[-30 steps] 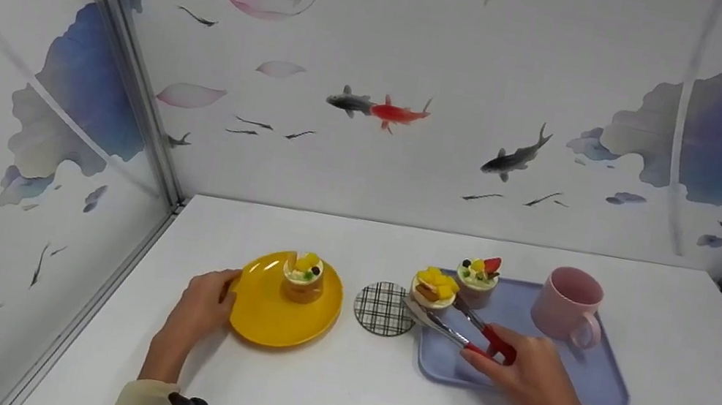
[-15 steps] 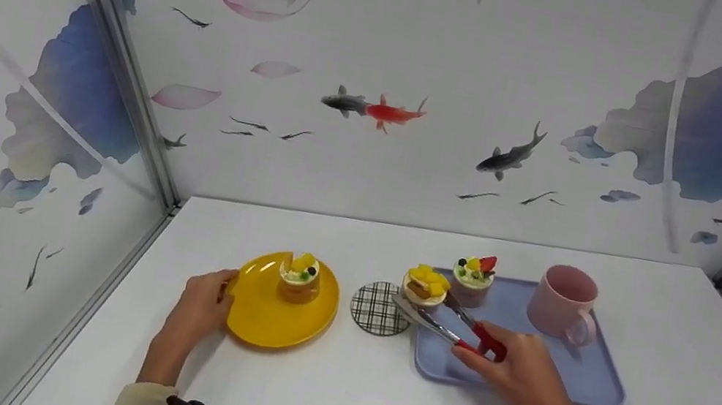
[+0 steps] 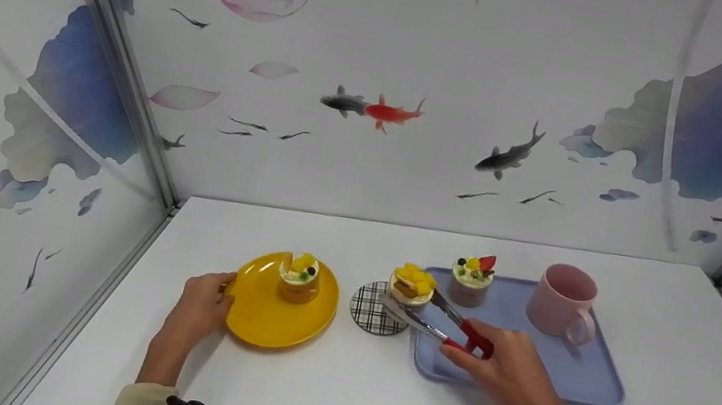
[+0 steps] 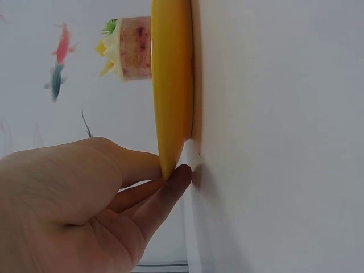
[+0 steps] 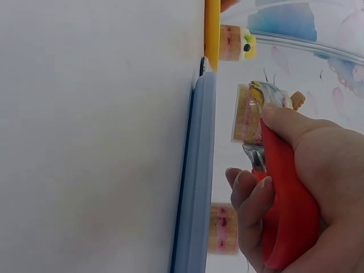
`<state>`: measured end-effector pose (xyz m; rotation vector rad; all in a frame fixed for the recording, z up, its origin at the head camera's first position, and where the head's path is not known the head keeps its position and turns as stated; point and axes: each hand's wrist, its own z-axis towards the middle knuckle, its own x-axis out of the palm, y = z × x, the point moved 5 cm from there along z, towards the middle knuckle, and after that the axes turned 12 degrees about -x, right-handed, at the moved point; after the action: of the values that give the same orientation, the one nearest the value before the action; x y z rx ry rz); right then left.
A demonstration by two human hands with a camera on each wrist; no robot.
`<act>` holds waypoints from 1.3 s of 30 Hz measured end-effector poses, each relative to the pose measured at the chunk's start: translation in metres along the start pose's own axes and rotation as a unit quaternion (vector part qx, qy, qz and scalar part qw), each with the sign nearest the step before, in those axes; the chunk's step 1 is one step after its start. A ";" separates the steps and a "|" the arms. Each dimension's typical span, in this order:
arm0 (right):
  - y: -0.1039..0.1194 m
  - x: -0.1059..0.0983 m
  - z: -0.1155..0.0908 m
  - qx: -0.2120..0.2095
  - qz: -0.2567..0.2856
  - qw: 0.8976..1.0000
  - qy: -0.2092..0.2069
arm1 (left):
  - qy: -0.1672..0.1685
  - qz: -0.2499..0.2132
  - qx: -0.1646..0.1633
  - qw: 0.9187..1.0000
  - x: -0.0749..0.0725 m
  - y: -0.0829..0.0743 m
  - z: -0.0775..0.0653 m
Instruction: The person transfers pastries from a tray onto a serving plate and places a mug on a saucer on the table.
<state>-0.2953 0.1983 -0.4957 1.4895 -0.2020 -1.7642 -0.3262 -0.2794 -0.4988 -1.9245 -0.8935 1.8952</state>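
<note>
Thumb and fingers of our left hand (image 3: 203, 305) pinch the rim of the yellow plate (image 3: 265, 323), while those of our right hand (image 3: 513, 372) curl round the red handles of the tongs (image 3: 424, 326), whose tips clasp the mango cake (image 3: 411, 286). That cake hangs raised just past the left edge of the blue tray (image 3: 582, 360), partly over the checked coaster (image 3: 368, 311); another small cake (image 3: 298, 279) stands on our plate. We judge that smooth metal on a rounded cup could let it twist or drop if our squeeze slackens, and too hard a squeeze might dent it. Carried too low, it could bump the plate's rim or the cake there. Compared with half a second ago, our mango cake has shifted left, widening the gap to the strawberry cake (image 3: 470, 281); our left hand and plate look unmoved.
</note>
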 end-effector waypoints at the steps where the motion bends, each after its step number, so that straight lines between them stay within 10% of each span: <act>1: 0.001 0.001 0.001 0.000 0.002 1.000 0.002 | 0.000 -0.001 0.000 1.000 0.000 0.000 0.000; 39: 0.036 0.033 0.019 -0.045 0.027 0.998 0.015 | 0.023 -0.012 -0.028 0.999 0.002 0.002 0.001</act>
<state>-0.2944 0.1457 -0.4943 1.4319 -0.1437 -1.6840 -0.3269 -0.2797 -0.5018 -1.9719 -0.9631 1.8229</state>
